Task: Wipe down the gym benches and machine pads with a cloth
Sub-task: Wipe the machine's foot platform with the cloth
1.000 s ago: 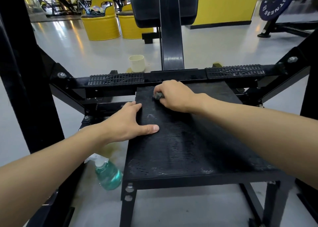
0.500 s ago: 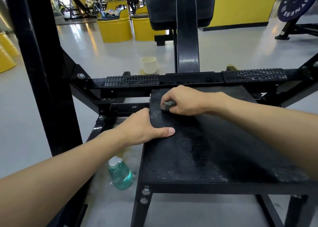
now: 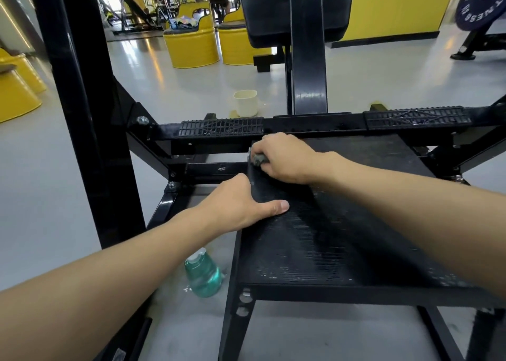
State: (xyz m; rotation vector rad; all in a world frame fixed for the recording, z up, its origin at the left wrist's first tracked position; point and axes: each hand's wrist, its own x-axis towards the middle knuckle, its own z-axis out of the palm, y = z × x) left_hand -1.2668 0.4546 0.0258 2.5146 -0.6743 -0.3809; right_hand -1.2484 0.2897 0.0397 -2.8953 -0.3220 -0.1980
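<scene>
A grey gym floor (image 3: 191, 100) lies under a black ribbed bench (image 3: 315, 240). At its far left corner a dark cloth (image 3: 258, 159) is balled in the right grip (image 3: 284, 159), fingers curled tight around it. The left grip (image 3: 241, 204) clasps the bench's left edge, thumb on top. A green bottle (image 3: 204, 274) stands on the floor just beside.

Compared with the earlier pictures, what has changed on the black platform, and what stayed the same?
The right hand, closed on the dark cloth, slid from mid-platform to the far left corner of the black platform. The left hand stayed gripping the platform's left edge, thumb on top. The green bottle and the cream cup stayed on the floor.
</scene>
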